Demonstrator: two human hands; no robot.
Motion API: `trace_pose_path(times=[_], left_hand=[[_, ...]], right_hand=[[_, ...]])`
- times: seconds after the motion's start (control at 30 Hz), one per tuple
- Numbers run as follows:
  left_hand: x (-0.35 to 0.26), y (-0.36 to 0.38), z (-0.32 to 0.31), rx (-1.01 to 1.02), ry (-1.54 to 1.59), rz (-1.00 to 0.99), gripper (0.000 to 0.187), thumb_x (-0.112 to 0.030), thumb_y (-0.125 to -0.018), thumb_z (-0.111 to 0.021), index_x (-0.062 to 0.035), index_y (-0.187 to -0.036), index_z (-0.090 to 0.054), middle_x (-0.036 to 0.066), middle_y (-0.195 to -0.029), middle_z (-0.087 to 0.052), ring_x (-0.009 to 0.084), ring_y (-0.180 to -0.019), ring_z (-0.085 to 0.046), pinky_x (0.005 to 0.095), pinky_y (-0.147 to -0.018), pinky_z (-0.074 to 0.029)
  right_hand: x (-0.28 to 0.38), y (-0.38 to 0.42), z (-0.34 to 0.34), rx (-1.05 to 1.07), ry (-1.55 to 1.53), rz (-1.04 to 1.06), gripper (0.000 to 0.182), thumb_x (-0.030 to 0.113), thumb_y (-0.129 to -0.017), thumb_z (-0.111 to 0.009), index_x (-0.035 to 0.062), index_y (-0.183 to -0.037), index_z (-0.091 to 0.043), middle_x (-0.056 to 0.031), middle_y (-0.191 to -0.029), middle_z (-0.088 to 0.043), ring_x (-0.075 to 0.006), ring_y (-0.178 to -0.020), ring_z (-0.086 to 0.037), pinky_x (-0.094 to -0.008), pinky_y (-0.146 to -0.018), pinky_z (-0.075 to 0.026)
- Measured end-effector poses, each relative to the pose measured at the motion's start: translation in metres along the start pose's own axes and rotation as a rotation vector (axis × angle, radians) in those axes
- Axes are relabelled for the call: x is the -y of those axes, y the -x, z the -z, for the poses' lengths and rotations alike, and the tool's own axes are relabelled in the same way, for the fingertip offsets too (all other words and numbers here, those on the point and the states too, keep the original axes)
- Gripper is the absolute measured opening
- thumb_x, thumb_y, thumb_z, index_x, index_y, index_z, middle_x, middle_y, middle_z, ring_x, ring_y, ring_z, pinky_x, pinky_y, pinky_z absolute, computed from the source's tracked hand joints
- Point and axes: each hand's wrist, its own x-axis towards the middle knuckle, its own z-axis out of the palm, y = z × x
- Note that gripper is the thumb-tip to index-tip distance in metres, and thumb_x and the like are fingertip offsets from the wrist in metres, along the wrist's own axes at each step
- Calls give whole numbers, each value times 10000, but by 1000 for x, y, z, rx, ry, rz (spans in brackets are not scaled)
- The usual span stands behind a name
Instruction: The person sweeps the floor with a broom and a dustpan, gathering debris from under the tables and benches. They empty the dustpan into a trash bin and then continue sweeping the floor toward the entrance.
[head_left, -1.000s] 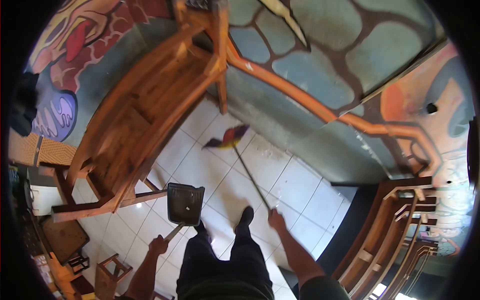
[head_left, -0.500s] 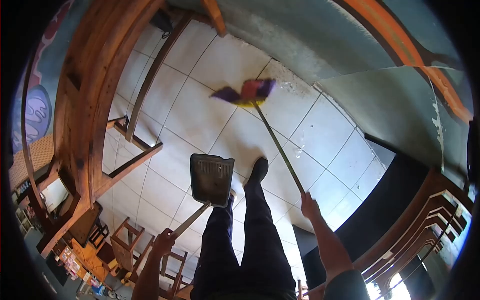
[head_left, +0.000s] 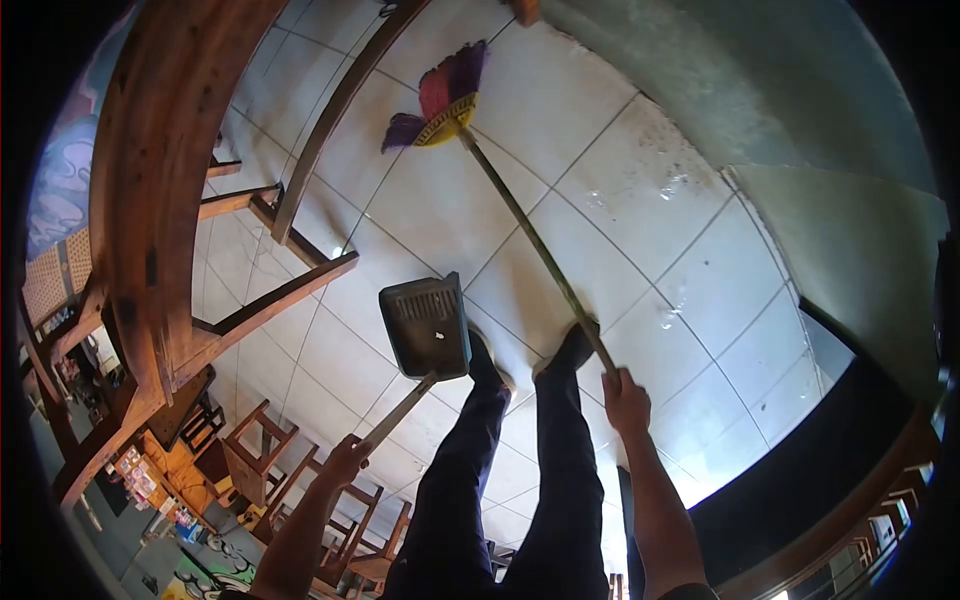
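Note:
My left hand (head_left: pixel 345 462) is closed around the pale handle of a dark long-handled dustpan (head_left: pixel 425 325). The pan hangs in front of my left leg, with a small white scrap inside it. In my right hand (head_left: pixel 627 402) is the end of a broom's (head_left: pixel 530 238) greenish handle. This handle slants away to the upper left, where the yellow broom head (head_left: pixel 447 122) with its purple and red bristles meets the tiled floor beside the wooden bench leg frame.
White floor tiles (head_left: pixel 640 235) carry dirt specks and shiny wet-looking spots near the wall (head_left: pixel 830 220). A large wooden table (head_left: pixel 150 200) with low rails (head_left: pixel 290 300) stands at left. Wooden chairs (head_left: pixel 255 450) are at lower left, and a dark curved panel (head_left: pixel 800 500) is at lower right.
The broom head has swung left and farther away, toward the wooden rail. My view has shifted, and my feet have changed position. Both hands keep their hold.

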Motion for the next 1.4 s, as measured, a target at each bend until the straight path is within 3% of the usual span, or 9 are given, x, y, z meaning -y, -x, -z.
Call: trace_pose_path(times=[0.47,0.6,0.63,0.77,0.83,0.87,1.07,1.23,1.4], left_hand=[[110,-45,-31,11,293,7,411,-388,-822,-498,8,-921,-450,66,-606,-544,121,-535,-515,243,-481,-397],[120,-37,-38,17,199,-17,414,-389,-817,-498,20,-879,-472,85,-605,-551,154,-549,-541,276,-505,-416],[111,-27,-36,36,221,-21,365,-360,-824,-497,0,-876,-473,69,-603,-537,123,-527,-506,249,-472,-391],[107,-17,-31,65,96,-60,358,-361,-824,-493,-6,-874,-488,82,-606,-553,141,-565,-548,272,-499,-415],[104,-17,-28,79,-9,-124,399,-393,-819,-486,1,-883,-489,92,-620,-581,174,-603,-588,307,-548,-445],[93,-15,-25,90,-17,-159,399,-393,-819,-486,1,-883,-489,92,-620,-581,174,-603,-588,307,-548,-445],[45,15,-14,54,-95,-138,417,-405,-810,-483,4,-892,-477,94,-638,-594,208,-617,-588,326,-574,-450],[14,41,-6,16,-148,-172,418,-400,-806,-477,7,-898,-473,99,-639,-595,218,-631,-592,326,-591,-454],[10,48,2,24,-122,-213,438,-415,-800,-473,10,-904,-467,102,-642,-596,224,-642,-597,331,-601,-455]], right_hand=[[265,-174,-38,8,34,398,285,322,-890,-286,60,-922,-392,-212,-723,-578,-384,-701,-572,-470,-624,-470],[221,-157,-10,32,260,426,228,245,-876,-335,44,-915,-437,-149,-752,-570,-337,-671,-581,-436,-614,-479],[166,-160,-24,6,416,542,199,209,-863,-349,46,-934,-440,-136,-832,-552,-316,-677,-582,-426,-619,-481],[-57,-46,8,202,553,162,231,232,-863,-371,90,-1036,-428,-139,-1010,-476,-332,-692,-578,-430,-577,-480],[-116,43,45,132,713,255,235,229,-866,-362,99,-1047,-435,-165,-913,-515,-320,-557,-549,-434,-485,-457],[-135,72,45,53,521,3,284,359,-876,-335,100,-925,-442,-175,-620,-559,-366,-552,-556,-459,-496,-453],[-76,126,79,-76,49,-82,273,357,-864,-379,97,-825,-447,-199,-562,-528,-412,-539,-521,-499,-473,-407],[-22,14,84,-221,37,20,304,354,-871,-342,75,-904,-457,-235,-707,-559,-415,-638,-544,-503,-567,-444],[31,-63,139,-32,26,-140,430,381,-873,-276,51,-949,-540,-208,-893,-582,-358,-860,-558,-438,-753,-448]])
